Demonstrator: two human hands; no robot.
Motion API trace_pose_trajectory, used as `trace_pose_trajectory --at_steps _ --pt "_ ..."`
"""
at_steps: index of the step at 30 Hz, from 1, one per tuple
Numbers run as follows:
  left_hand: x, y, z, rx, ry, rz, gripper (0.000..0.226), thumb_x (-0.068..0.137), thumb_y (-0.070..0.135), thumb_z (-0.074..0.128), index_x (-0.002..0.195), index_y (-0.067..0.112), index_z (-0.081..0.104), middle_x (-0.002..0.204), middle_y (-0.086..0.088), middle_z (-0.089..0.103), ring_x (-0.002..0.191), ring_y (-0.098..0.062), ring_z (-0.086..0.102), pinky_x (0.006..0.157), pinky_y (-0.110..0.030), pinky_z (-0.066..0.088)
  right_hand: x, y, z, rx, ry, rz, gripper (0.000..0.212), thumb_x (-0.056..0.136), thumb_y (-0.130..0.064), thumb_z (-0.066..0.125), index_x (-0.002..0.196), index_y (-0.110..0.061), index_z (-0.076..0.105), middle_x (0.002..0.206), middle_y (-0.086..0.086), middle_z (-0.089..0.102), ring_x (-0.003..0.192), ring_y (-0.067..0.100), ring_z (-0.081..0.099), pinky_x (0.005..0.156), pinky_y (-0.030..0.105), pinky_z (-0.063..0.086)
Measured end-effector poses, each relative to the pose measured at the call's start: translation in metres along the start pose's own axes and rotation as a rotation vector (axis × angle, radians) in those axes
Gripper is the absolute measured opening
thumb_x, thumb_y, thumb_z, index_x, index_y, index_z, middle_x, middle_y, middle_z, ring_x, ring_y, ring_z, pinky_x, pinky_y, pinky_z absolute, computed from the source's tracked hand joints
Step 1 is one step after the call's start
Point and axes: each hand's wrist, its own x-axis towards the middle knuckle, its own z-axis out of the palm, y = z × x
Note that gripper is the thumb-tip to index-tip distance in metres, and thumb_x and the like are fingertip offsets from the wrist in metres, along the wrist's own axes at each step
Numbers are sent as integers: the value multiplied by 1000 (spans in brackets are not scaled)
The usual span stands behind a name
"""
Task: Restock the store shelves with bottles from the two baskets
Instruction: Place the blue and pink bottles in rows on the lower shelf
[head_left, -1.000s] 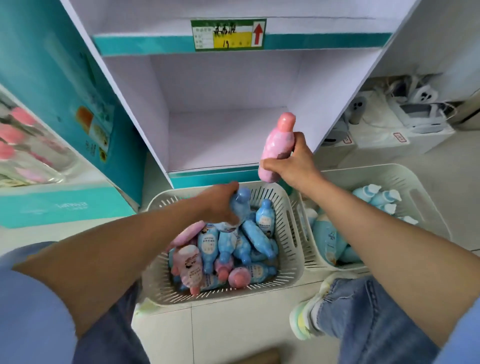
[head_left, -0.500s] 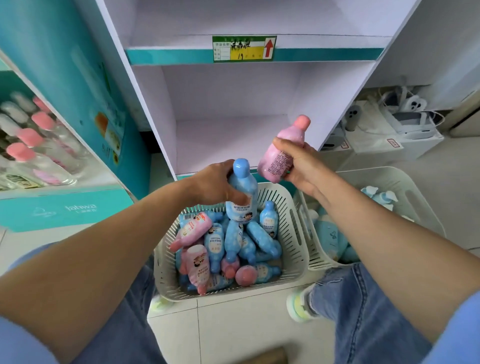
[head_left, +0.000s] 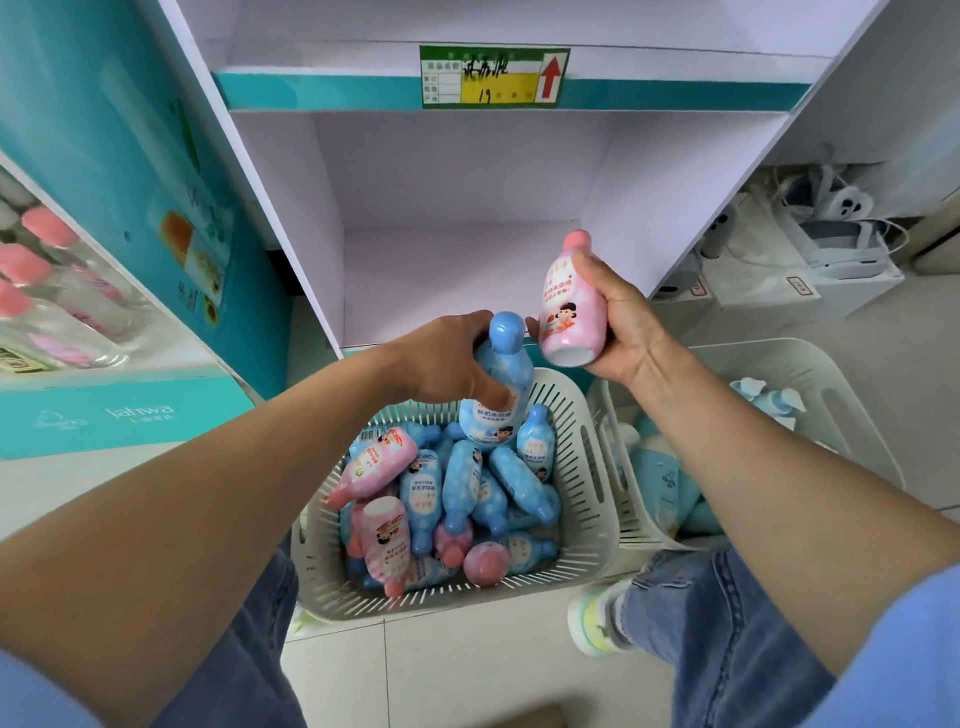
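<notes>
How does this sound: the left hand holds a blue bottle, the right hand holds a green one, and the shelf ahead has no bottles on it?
One slip: in the head view the right hand holds a pink bottle, not a green one. The left hand does hold a blue bottle, and the shelf ahead has no bottles on it.

A blue bottle is gripped by the left hand above a slotted basket, in which blue and pink bottles are heaped. A pink bottle is held cap-up by the right hand before the white shelf. A second basket is seen just beside the first.
</notes>
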Motion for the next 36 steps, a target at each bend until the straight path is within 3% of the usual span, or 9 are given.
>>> trace_pose_trajectory --at_steps 4,8,11,14,17,22,29,33,36 --pt "-1 -1 0 48 7 -20 49 69 23 80 108 25 51 102 5 63 89 -17 60 77 -26 48 0 -1 -14 3 -10 94 26 85 -28 49 101 -9 57 83 13 63 72 25 62 69 32 54" --pt "0 0 1 49 23 -40 50 69 23 80 110 22 52 105 1 63 94 -22 61 85 -34 52 5 2 -16 -117 11 94 27 71 -39 68 87 -18 61 69 5 66 61 19 63 62 29 55" --pt "0 3 1 16 57 -48 50 68 22 80 111 19 53 106 -2 63 98 -25 62 86 -37 52 14 2 -13 -219 69 108 21 76 -27 70 91 -17 60 67 3 67 63 18 64 69 31 54" --pt "4 6 -1 -47 123 -52 52 70 21 80 115 19 53 109 0 63 96 -22 60 78 -27 49 28 -4 -10 -330 113 8 18 80 -14 69 95 -16 59 80 5 68 74 21 65 74 35 51" --pt "13 10 -3 -121 208 -39 52 71 18 78 117 16 53 108 -3 63 87 -19 57 67 -20 46 51 -16 -14 -563 227 -126 38 76 -10 74 108 -18 57 100 3 67 91 21 63 82 38 51" --pt "41 21 -6 -210 327 -22 51 72 18 77 116 12 51 108 -8 64 98 -29 62 84 -39 51 115 -40 -34 -779 390 -265 56 70 -4 79 118 -12 52 108 2 61 96 20 61 86 36 51" --pt "83 28 -18 -388 490 -12 51 71 18 80 114 16 53 103 2 67 96 -20 64 76 -21 51 208 -65 -57 -1024 476 -373 45 60 -23 74 100 -19 54 103 3 65 95 22 64 87 39 55" --pt "102 26 -28 -406 588 -3 50 69 16 81 112 14 54 102 0 67 96 -23 64 85 -34 52 254 -70 -74 -1273 497 -426 56 62 -30 72 113 -13 55 113 11 63 107 27 60 96 40 47" --pt "110 23 -31 -398 615 -10 50 68 17 82 110 14 54 100 0 68 96 -24 65 83 -35 53 265 -78 -66 -1322 502 -465 44 62 -29 70 100 -22 48 114 16 60 107 30 59 95 41 47"
